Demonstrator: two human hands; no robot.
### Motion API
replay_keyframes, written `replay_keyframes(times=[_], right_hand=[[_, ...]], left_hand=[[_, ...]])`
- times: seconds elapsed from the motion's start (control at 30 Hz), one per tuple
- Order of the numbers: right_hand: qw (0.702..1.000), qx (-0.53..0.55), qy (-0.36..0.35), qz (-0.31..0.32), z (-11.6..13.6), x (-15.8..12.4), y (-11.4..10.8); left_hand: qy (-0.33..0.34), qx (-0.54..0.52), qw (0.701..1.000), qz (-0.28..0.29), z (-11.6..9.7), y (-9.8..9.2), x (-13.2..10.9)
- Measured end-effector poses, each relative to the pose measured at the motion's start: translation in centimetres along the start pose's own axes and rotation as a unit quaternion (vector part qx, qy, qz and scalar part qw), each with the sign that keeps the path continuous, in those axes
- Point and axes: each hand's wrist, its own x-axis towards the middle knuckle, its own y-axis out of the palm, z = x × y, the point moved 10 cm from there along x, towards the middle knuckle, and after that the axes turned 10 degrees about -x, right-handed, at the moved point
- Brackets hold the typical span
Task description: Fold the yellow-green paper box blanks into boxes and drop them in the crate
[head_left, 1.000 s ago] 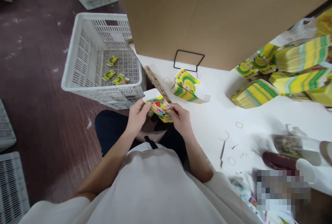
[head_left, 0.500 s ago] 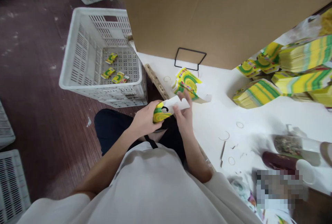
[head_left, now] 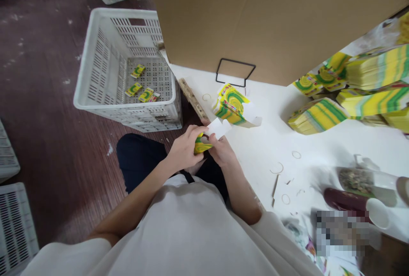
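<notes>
Above my lap I hold a small yellow-green carton [head_left: 201, 145] with white flaps sticking up at its right end. My left hand [head_left: 185, 148] is wrapped round its left side, fingers over the top. From the right, my right hand [head_left: 222, 150] grips the flap end, thumb on the near side; some of its fingers are hidden behind the carton. Just beyond my hands, on the white table, lies a pile of flat printed cartons [head_left: 233, 103] with white flaps pointing right.
A white plastic crate [head_left: 128, 110] at left holds several small yellow cartons [head_left: 146, 95]. Behind the table edge stands a big cardboard sheet [head_left: 255, 20] with a black wire stand [head_left: 235, 71]. Stacked cartons [head_left: 319, 116], a maroon bottle [head_left: 345, 199] and a clear jar [head_left: 359, 182] are at right.
My right hand has drawn back from the flat carton pile and closed in on the carton's flap end. My left fingers have shifted over the carton's top.
</notes>
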Motion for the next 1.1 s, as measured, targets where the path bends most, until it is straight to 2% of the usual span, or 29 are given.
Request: replay_keyframes(times=[0.13,0.23,0.3,0.37,0.43,0.53,0.6,0.67,0.77,0.93,1.03,1.1], right_hand=[[1.000,0.010,-0.004,-0.026,-0.7,-0.4,0.4],[0.992,-0.092,-0.081,-0.038,0.7,-1.0,0.5],[0.966,-0.216,-0.144,-0.012,1.9,-1.6,1.3],[0.930,-0.317,-0.187,0.015,2.5,-2.1,2.0],[0.909,-0.359,-0.213,0.006,2.8,-2.2,1.8],[0.913,-0.338,-0.221,-0.064,3.1,-2.0,-0.3],[0.913,-0.329,-0.222,-0.089,3.1,-1.9,-1.4],[0.904,-0.351,-0.234,-0.072,3.4,-1.7,-1.5],[0.888,-0.390,-0.245,-0.011,4.1,-1.5,-1.2],[0.881,-0.410,-0.224,0.079,4.7,-1.3,-1.1],[0.885,-0.399,-0.232,0.053,4.5,-1.4,-1.1],[0.903,-0.360,-0.233,0.027,3.9,-1.5,-1.1]], left_hand=[[0.007,0.002,1.000,-0.008,-0.3,0.1,0.0],[-0.035,-0.017,0.999,0.003,0.9,0.7,0.0],[-0.055,-0.027,0.998,0.011,1.9,1.3,0.1],[-0.048,-0.024,0.998,0.016,2.2,1.8,0.4],[-0.031,-0.002,0.999,-0.018,2.1,1.2,0.6],[-0.051,0.053,0.993,-0.093,2.2,-1.0,0.3],[-0.074,0.073,0.990,-0.092,2.4,-2.0,0.1],[-0.081,0.075,0.991,-0.069,2.4,-2.6,0.1],[-0.069,0.080,0.993,-0.051,2.1,-3.4,0.2],[-0.038,0.077,0.996,0.004,1.4,-3.1,0.9],[-0.035,0.097,0.995,-0.012,1.0,-3.3,1.1],[-0.034,0.106,0.993,-0.029,0.8,-3.5,1.1]])
